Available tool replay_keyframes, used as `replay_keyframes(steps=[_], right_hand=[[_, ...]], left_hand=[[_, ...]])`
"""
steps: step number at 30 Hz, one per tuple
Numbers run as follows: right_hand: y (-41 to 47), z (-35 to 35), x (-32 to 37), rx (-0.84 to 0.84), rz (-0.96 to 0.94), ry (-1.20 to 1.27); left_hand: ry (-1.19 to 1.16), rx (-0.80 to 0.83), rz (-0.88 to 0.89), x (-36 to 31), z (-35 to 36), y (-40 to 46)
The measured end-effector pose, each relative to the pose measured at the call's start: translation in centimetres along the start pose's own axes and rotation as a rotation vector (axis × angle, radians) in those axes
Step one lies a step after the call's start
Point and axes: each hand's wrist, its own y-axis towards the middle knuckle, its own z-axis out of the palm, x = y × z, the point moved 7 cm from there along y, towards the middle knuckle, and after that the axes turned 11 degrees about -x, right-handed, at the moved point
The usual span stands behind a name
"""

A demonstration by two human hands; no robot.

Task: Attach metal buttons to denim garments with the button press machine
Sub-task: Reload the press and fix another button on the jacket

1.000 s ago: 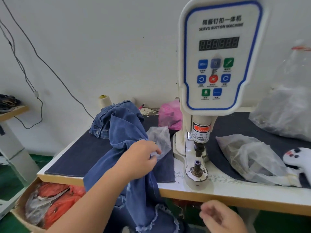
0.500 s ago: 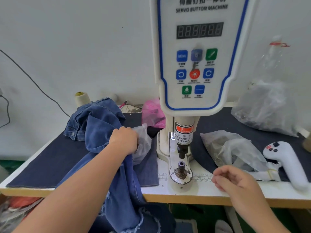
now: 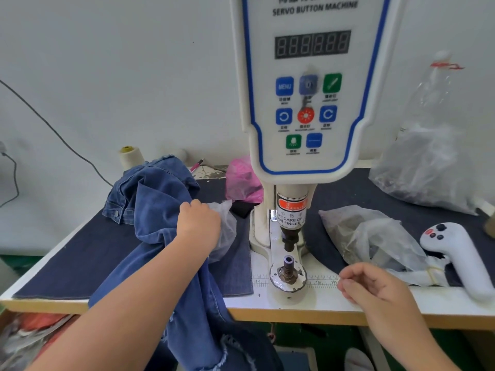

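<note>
- I am judging the task to be at its loading stage: the lower die of the button press machine is standing bare, with no denim over it and no button that I can see seated on it.
- My left hand is reaching into a small clear bag lying beside the machine's base; its fingers are curled and hidden behind the hand, so I cannot tell whether they are gripping anything.
- My right hand is hovering at the front edge of the surface, just right of the die, with thumb and forefinger pinched together; whether a small part is sitting between them is too fine to tell.
- The denim garment is lying heaped to the left, under my left forearm and spilling over the surface edge, well apart from the die.
- Left to do, as I judge it: seating the parts, drawing the denim across the die, pressing.
- Crowding the area are the bags of parts to the right, a white handheld controller, a pink bag and a thread cone behind.
</note>
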Motion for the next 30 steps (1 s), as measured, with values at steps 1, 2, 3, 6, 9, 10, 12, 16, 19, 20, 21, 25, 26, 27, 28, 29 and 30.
replay_keyframes(steps=[1,2,3,6,9,10,12,16,19,20,21,25,26,27,28,29,30], right_hand=[[0.0,0.0,0.0,0.0,0.0,0.001],[0.0,0.0,-0.1,-0.001,0.0,0.002],[0.0,0.0,-0.1,-0.001,-0.001,0.004],[-0.1,0.1,-0.2,0.005,-0.004,-0.005],[-0.1,0.0,-0.4,-0.002,-0.007,-0.005],[0.0,0.0,-0.4,-0.004,-0.008,-0.006],[-0.1,0.0,-0.4,-0.001,-0.009,-0.011],[0.0,0.0,-0.5,0.003,-0.013,-0.017],[0.0,0.0,-0.5,-0.001,-0.013,-0.017],[0.0,-0.1,-0.5,-0.003,-0.014,-0.016],[0.0,-0.1,-0.5,-0.004,-0.016,-0.015],[-0.1,-0.1,-0.5,-0.002,-0.02,-0.014],[0.0,-0.1,-0.6,-0.003,-0.023,-0.015],[0.0,0.0,-0.5,-0.005,-0.026,-0.017],[0.0,0.0,-0.5,-0.007,-0.028,-0.018],[0.0,0.1,-0.5,-0.008,-0.029,-0.021],[0.0,0.1,-0.5,-0.011,-0.03,-0.023]], left_hand=[[0.004,-0.001,-0.002,0.0,0.0,0.0],[0.002,0.001,-0.006,0.0,-0.1,0.0],[-0.007,0.007,-0.013,0.1,-0.1,-0.1],[-0.024,0.026,-0.023,0.3,0.0,-0.3],[0.005,0.026,-0.024,0.3,-0.1,-0.7],[0.012,0.027,-0.022,0.3,-0.1,-0.8],[0.017,0.026,-0.017,0.1,-0.2,-0.9],[0.044,0.046,-0.021,0.1,-0.2,-1.0],[0.078,0.055,-0.031,-0.1,-0.2,-1.1],[0.086,0.053,-0.031,-0.2,-0.2,-1.0],[0.094,0.049,-0.027,-0.3,-0.3,-1.0],[0.098,0.024,-0.012,-0.3,-0.2,-1.0],[0.09,0.008,-0.014,-0.2,-0.3,-1.1],[0.068,-0.023,-0.024,-0.1,-0.6,-1.1],[0.027,-0.066,-0.045,0.1,-1.2,-1.2],[-0.033,-0.125,-0.071,0.3,-1.9,-1.3],[-0.105,-0.191,-0.098,0.4,-3.0,-1.5]])
